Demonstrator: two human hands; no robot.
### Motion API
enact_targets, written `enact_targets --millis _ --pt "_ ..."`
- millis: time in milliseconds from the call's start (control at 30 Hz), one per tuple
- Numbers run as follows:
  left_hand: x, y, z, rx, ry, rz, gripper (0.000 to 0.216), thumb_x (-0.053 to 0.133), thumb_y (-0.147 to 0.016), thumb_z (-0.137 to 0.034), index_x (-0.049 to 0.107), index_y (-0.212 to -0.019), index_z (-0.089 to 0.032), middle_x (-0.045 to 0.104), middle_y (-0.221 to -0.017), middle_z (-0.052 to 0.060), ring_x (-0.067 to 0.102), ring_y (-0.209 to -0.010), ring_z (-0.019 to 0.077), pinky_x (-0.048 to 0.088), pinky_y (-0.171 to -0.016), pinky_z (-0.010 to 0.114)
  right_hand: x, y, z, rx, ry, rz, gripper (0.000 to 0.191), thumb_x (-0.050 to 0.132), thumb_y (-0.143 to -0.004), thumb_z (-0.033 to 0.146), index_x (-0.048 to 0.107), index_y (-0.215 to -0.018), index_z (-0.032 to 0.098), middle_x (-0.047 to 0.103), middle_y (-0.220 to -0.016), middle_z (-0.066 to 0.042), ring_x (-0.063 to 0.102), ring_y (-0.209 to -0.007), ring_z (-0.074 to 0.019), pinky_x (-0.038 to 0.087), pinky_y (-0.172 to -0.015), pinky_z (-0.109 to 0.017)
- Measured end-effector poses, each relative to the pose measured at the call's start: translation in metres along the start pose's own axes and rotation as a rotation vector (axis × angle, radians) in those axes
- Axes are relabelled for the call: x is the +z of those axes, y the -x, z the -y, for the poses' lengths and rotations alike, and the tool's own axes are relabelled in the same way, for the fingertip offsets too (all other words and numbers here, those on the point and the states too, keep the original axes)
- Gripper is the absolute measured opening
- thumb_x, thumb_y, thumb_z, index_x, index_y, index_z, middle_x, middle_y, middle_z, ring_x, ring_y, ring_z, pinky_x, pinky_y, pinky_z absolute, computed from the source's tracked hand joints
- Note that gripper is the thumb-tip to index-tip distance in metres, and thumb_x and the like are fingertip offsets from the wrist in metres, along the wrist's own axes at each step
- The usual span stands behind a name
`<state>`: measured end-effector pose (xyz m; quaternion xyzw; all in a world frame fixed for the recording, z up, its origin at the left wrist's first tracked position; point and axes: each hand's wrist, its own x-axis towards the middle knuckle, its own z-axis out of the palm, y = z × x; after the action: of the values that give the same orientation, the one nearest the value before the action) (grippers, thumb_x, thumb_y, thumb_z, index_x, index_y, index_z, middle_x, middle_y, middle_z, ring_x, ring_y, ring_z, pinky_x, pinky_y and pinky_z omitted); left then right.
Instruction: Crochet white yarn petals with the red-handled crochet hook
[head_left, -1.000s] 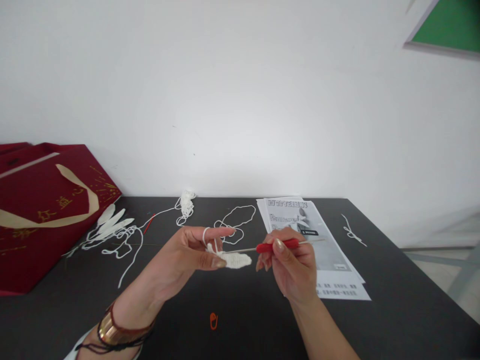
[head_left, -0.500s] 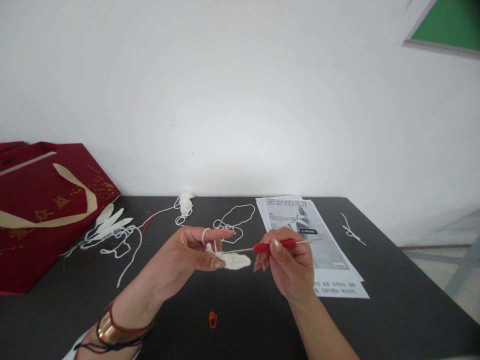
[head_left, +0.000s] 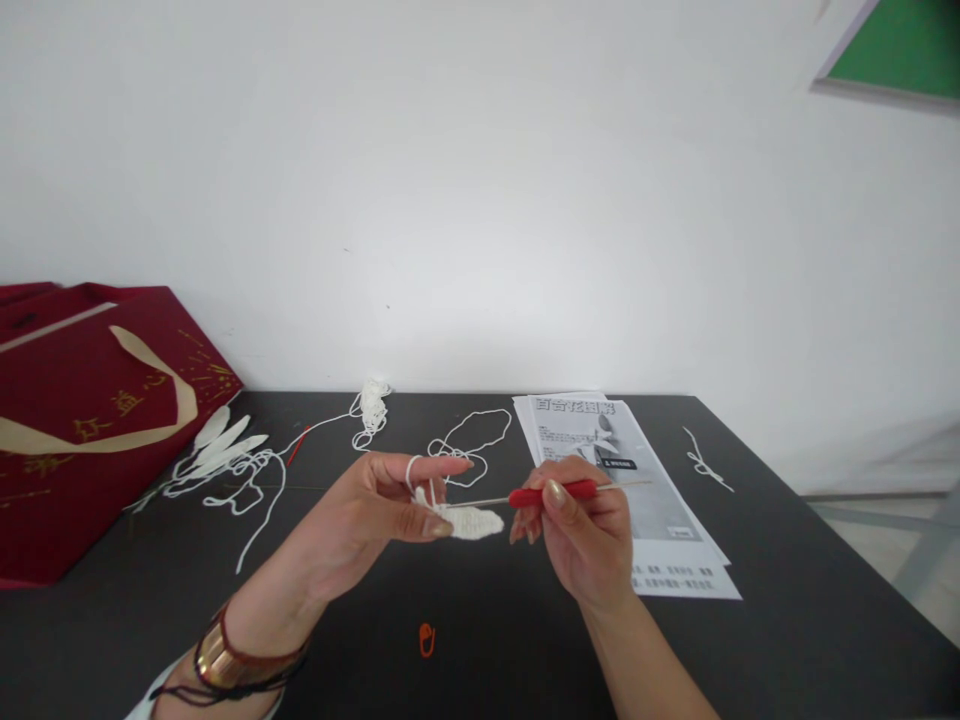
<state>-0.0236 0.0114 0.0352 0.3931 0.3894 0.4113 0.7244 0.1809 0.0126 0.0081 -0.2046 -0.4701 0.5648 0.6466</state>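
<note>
The small white crochet piece point(head_left: 474, 521) is held in the air just above the dark surface point(head_left: 787, 620), between the two hands. It is already a flat, narrow oval of several rows. With the hook in its edge and the yarn attached, it looks partly worked rather than finished off.

The left hand point(head_left: 371, 515) pinches the left end of the piece between thumb and a bent finger. Its index finger is stretched out above the piece, with the yarn point(head_left: 411, 468) looped once around it. The right hand point(head_left: 585, 535), right of the piece, is closed around the red handle of a crochet hook point(head_left: 553, 492), thumb on top. The thin metal shaft reaches the piece's upper edge; the tip itself is too small to make out.

Behind the piece, loose yarn point(head_left: 469, 440) lies in loops and runs back to a small bundle point(head_left: 373, 403) by the wall. Far left of the piece are some white petal shapes point(head_left: 225, 440), which look like completed pieces, and a red bag point(head_left: 82, 420). Right of the piece, under the right hand, lie printed sheets point(head_left: 660, 520), with a yarn scrap point(head_left: 703, 462) beyond them. In front of the piece sits a small orange clip point(head_left: 426, 640).
</note>
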Motion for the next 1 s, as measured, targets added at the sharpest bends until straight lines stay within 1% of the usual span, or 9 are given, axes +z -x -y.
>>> enact_targets --millis 400,567,633,733,800,900,1000 --pt "0.000 -0.001 0.000 -0.002 0.006 0.015 0.043 0.081 -0.055 -0.006 0.078 -0.095 -0.022 0.063 -0.061 -0.003 0.055 -0.056 0.0077 0.040 -0.055 0.019 0.000 -0.001 0.001 -0.019 0.011 0.001 0.006 0.067 -0.083 0.023 0.072 -0.083 0.019 0.066 -0.062 0.000 0.058 -0.045 -0.0105 0.051 -0.041 -0.021" --pt "0.001 -0.001 0.000 0.003 0.001 0.016 0.043 0.080 -0.056 -0.005 0.078 -0.095 -0.021 0.060 -0.061 -0.004 0.052 -0.054 0.0062 0.038 -0.054 0.018 -0.002 0.000 0.000 0.001 0.004 0.020 0.006 0.066 -0.085 0.021 0.071 -0.083 0.019 0.067 -0.064 0.000 0.060 -0.047 -0.0096 0.051 -0.043 -0.020" --pt "0.002 -0.001 0.000 0.012 0.002 0.014 0.044 0.080 -0.056 -0.005 0.077 -0.097 -0.020 0.059 -0.061 -0.004 0.052 -0.054 0.0060 0.037 -0.054 0.018 -0.002 0.001 -0.001 0.019 -0.002 0.026 0.006 0.066 -0.085 0.022 0.071 -0.084 0.019 0.068 -0.065 0.000 0.061 -0.048 -0.0093 0.052 -0.044 -0.020" --pt "0.004 -0.002 0.000 0.033 0.026 0.006 0.055 0.081 -0.056 -0.005 0.074 -0.108 -0.023 0.058 -0.060 -0.005 0.052 -0.054 0.0066 0.036 -0.053 0.019 0.002 0.004 -0.005 0.056 -0.018 0.010 0.007 0.067 -0.085 0.023 0.072 -0.084 0.018 0.070 -0.067 -0.001 0.063 -0.049 -0.0095 0.054 -0.045 -0.019" --pt "0.005 -0.002 -0.001 0.040 0.050 0.000 0.061 0.081 -0.057 -0.006 0.070 -0.114 -0.024 0.059 -0.061 -0.006 0.053 -0.056 0.0078 0.038 -0.056 0.020 0.005 0.004 -0.009 0.100 -0.039 -0.018 0.009 0.067 -0.085 0.024 0.072 -0.083 0.017 0.071 -0.068 -0.001 0.064 -0.049 -0.0099 0.055 -0.046 -0.019" --pt "0.004 -0.003 0.000 0.051 0.068 -0.018 0.062 0.081 -0.058 -0.006 0.069 -0.116 -0.025 0.061 -0.063 -0.005 0.055 -0.060 0.0092 0.040 -0.062 0.022 0.011 0.004 -0.015 0.178 -0.103 -0.064 0.010 0.066 -0.085 0.025 0.071 -0.083 0.017 0.072 -0.067 -0.001 0.063 -0.048 -0.0097 0.057 -0.046 -0.020" --pt "0.004 -0.003 0.001 0.065 0.081 -0.039 0.064 0.081 -0.059 -0.006 0.067 -0.118 -0.025 0.062 -0.063 -0.004 0.055 -0.060 0.0090 0.039 -0.062 0.022 0.013 0.003 -0.020 0.251 -0.183 -0.087 0.011 0.067 -0.085 0.027 0.070 -0.084 0.016 0.072 -0.067 0.000 0.062 -0.048 -0.0089 0.058 -0.046 -0.020"
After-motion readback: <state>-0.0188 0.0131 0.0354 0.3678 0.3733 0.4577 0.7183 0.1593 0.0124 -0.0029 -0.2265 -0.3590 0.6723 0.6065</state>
